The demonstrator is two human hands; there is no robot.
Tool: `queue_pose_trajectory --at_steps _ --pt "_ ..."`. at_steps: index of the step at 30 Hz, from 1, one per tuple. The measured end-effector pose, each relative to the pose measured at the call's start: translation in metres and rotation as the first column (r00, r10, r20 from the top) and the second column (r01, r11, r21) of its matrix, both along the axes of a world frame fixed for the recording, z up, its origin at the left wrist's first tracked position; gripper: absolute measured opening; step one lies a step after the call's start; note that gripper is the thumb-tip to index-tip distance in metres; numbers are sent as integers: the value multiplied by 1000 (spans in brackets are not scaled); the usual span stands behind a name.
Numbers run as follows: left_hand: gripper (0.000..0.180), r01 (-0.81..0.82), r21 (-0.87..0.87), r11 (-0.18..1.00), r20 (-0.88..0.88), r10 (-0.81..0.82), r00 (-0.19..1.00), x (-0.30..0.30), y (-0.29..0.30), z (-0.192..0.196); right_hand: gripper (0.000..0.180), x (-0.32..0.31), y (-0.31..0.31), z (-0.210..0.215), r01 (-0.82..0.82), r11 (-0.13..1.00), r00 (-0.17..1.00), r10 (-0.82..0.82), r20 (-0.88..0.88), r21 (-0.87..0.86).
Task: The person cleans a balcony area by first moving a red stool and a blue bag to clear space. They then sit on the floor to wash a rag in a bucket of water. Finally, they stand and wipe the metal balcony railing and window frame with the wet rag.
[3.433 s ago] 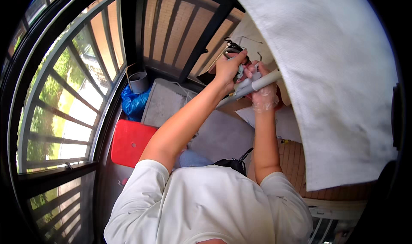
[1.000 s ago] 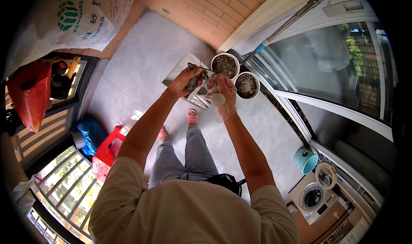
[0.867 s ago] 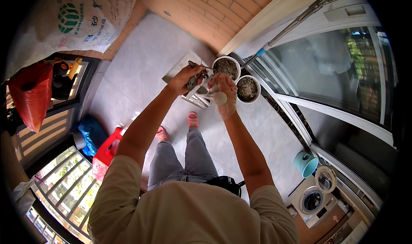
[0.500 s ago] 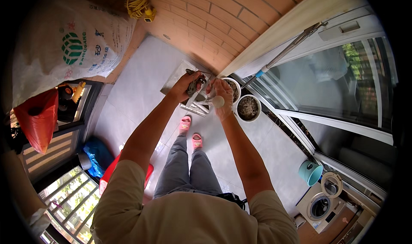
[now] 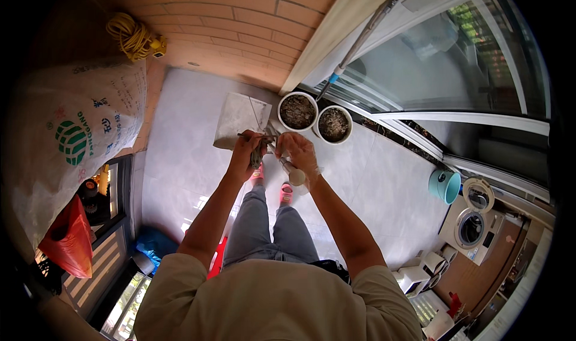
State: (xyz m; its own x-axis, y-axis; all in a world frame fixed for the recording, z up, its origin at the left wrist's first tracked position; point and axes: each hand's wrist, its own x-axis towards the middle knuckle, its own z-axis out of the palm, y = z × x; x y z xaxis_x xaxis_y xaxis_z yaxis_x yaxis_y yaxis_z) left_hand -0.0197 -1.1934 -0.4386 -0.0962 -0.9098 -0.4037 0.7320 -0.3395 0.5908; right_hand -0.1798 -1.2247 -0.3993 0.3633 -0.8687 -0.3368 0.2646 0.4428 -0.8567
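Note:
My left hand [image 5: 246,156] is closed on a dark grey-green bundle [image 5: 257,154] with a thin dark stick-like part; its exact kind is hard to make out. Close beside it, my right hand [image 5: 300,152] curls around a pale rod-like thing with a round whitish end [image 5: 296,176]. A light, narrow piece spans the small gap between my fingers. Both hands are held in front of me, above my feet in pink slippers [image 5: 285,193]. Just beyond them on the floor lies a whitish slab-like box [image 5: 240,118]. Two white pots of soil, one [image 5: 297,111] and another [image 5: 334,125], stand past my right hand.
A tiled wall [image 5: 234,23] closes off the far side, with a coiled yellow cable [image 5: 129,36] at its left. White sacks [image 5: 90,125] and a red bag [image 5: 67,239] occupy the left. Sliding glass doors [image 5: 444,71], a turquoise bucket [image 5: 444,186] and a washing machine [image 5: 471,228] line the right.
The view has shifted. My hands have come nearer to me, away from the pots, so both pots and the slab-like box show more fully. Each hand keeps its hold.

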Motion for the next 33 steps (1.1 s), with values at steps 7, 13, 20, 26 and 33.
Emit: queue_pose_trajectory --at_steps 7,13,20,26,33 --pt "13 -29 34 999 -29 30 999 -47 27 5 24 -38 26 20 75 991 995 -82 56 112" --pt "13 -28 48 998 -21 29 999 -89 45 5 21 -75 47 18 121 980 982 -141 125 156" --pt "20 44 99 994 17 -46 999 -100 45 -17 21 -90 57 -11 176 959 980 -192 49 224" --pt "22 94 126 988 -6 -94 996 -100 31 -29 22 -93 48 -19 221 951 975 -214 -54 218" --pt "19 27 194 981 -30 -22 999 -137 34 -30 24 -125 49 -13 178 974 974 -155 -163 142"
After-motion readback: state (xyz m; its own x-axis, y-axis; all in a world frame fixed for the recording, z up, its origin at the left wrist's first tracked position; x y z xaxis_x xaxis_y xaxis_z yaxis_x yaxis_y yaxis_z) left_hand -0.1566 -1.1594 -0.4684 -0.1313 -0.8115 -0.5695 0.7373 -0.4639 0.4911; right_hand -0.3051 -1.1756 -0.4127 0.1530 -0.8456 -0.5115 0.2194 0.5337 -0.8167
